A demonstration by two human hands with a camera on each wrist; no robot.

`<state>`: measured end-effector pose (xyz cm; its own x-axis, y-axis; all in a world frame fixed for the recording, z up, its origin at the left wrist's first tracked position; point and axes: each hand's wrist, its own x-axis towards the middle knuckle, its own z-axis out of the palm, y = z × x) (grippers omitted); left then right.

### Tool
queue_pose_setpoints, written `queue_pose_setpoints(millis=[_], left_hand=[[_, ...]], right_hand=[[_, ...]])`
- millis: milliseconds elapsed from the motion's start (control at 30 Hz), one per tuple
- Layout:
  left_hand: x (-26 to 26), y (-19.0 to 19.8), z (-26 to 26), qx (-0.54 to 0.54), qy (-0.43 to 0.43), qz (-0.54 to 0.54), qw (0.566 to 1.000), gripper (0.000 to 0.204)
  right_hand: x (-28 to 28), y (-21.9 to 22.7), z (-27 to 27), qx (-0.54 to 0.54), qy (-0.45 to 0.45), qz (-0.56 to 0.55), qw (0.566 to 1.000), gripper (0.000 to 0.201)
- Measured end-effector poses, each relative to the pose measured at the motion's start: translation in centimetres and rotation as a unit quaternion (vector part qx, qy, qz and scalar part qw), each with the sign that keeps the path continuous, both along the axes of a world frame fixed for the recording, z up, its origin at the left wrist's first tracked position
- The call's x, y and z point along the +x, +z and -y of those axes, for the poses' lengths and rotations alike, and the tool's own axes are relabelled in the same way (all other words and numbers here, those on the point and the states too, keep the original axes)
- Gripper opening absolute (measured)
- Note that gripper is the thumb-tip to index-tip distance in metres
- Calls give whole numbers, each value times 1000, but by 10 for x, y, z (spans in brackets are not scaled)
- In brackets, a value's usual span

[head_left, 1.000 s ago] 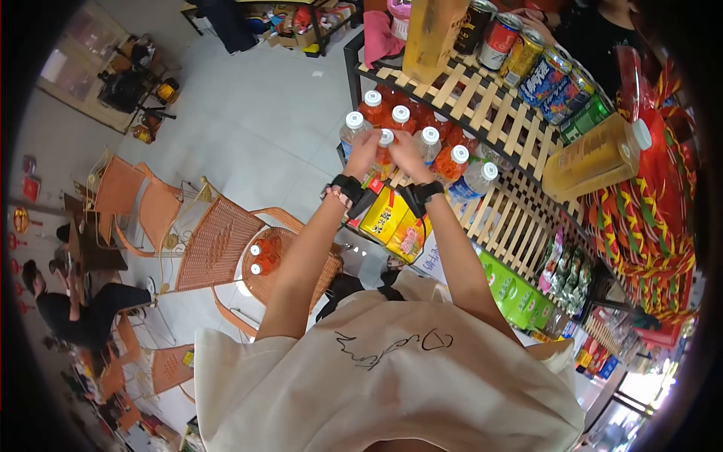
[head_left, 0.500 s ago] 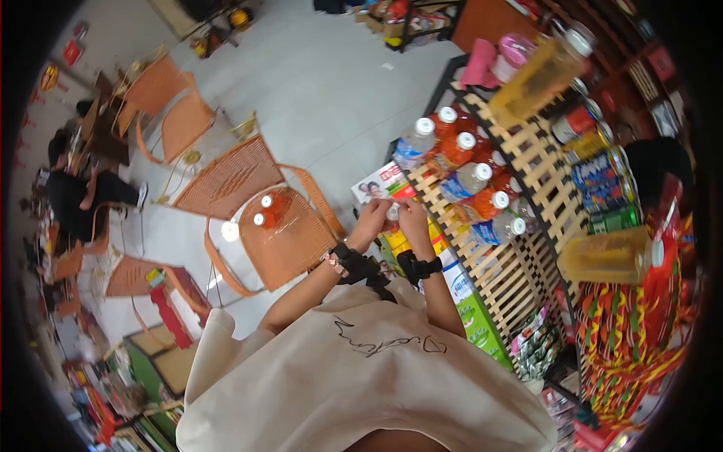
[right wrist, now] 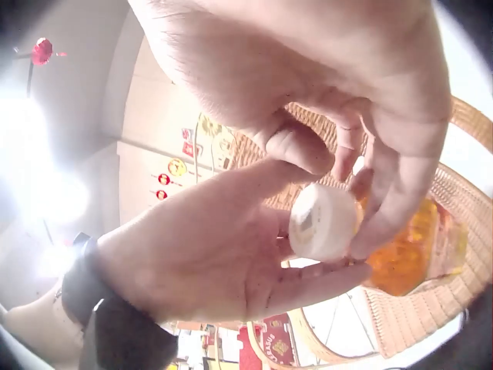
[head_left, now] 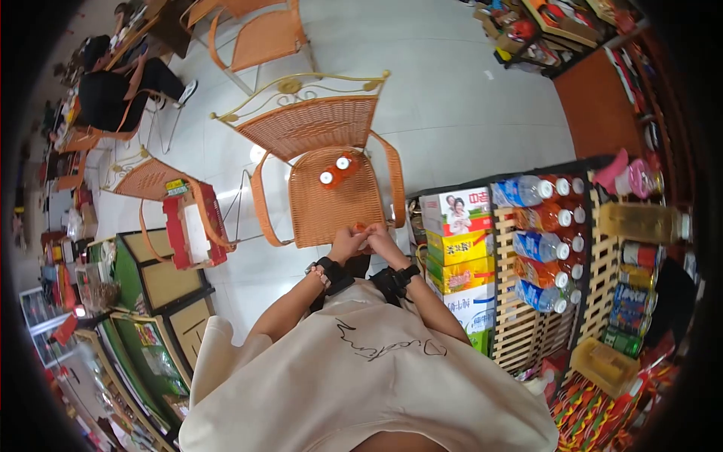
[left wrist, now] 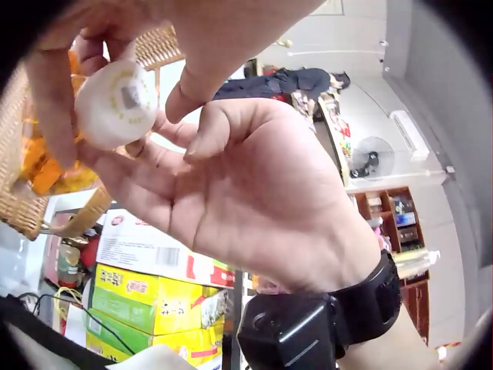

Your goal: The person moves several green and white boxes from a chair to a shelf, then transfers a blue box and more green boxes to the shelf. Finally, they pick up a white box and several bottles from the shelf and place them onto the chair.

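Both hands meet around an orange drink bottle (head_left: 360, 226) with a white cap (left wrist: 115, 104), in front of the body and over the near edge of a wicker chair (head_left: 335, 200). My left hand (head_left: 348, 245) curls its fingers about the bottle's top; in the left wrist view this hand (left wrist: 231, 35) enters from above. My right hand (head_left: 382, 242) holds the same top from the other side, its fingers (right wrist: 385, 181) bent beside the cap (right wrist: 325, 222). The hands partly hide the bottle. Two white-capped orange bottles (head_left: 343, 167) stand on the chair seat.
To the right, a slatted shelf (head_left: 520, 331) carries several capped bottles (head_left: 538, 245), with stacked cartons (head_left: 459, 245) beside it. Cans (head_left: 633, 297) and larger yellow bottles (head_left: 644, 222) are farther right. Another chair (head_left: 151, 177) and a red box (head_left: 196, 233) stand left; a seated person (head_left: 113, 98) is beyond.
The view has turned from the shelf towards the chair, which now lies ahead. The hands have left the shelf's bottles, carrying one bottle to the chair's near edge.
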<state>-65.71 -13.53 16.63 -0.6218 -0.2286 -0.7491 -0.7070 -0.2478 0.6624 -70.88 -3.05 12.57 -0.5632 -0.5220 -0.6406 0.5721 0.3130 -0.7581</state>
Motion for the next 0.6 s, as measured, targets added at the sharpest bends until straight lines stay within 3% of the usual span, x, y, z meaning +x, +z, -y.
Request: queue_pose_setpoints(millis=[33, 67, 133, 200, 233, 267, 333, 400, 433, 500, 533, 600], left_hand=[[7, -11, 11, 1, 8, 3, 1000, 24], [13, -22, 23, -52, 22, -32, 998, 26], [23, -64, 44, -98, 41, -62, 992, 29], [33, -116, 68, -292, 15, -55, 955, 36], [28, -104, 81, -327, -47, 0, 944, 39], [27, -91, 92, -320, -44, 10, 946, 39], [20, -85, 114, -345, -93, 43, 933, 42], [16, -100, 133, -332, -106, 65, 935, 41], [12, -106, 143, -348, -126, 69, 927, 40], [4, -113, 161, -354, -135, 97, 920, 37], [-3, -110, 172, -348, -139, 104, 921, 37], [-18, -109, 189, -342, -214, 101, 909, 38]], right_hand=[[-2, 24, 17, -1, -8, 33, 999, 17], [-5, 17, 33, 1, -2, 35, 999, 17], [-10, 1, 56, 18, 125, 15, 992, 16], [-22, 0, 84, 28, 160, 17, 987, 14], [-27, -15, 96, 41, 201, -142, 968, 15], [-26, -29, 104, 53, 238, -291, 925, 16], [-35, -56, 125, 64, 218, -305, 925, 21], [-46, -70, 146, 123, 172, -403, 890, 25], [-54, -76, 157, 120, 179, -400, 891, 25], [-64, -85, 170, 193, 110, -196, 955, 31], [-65, -84, 176, 198, 112, -187, 956, 31], [-69, -83, 180, 196, 16, 66, 978, 42]])
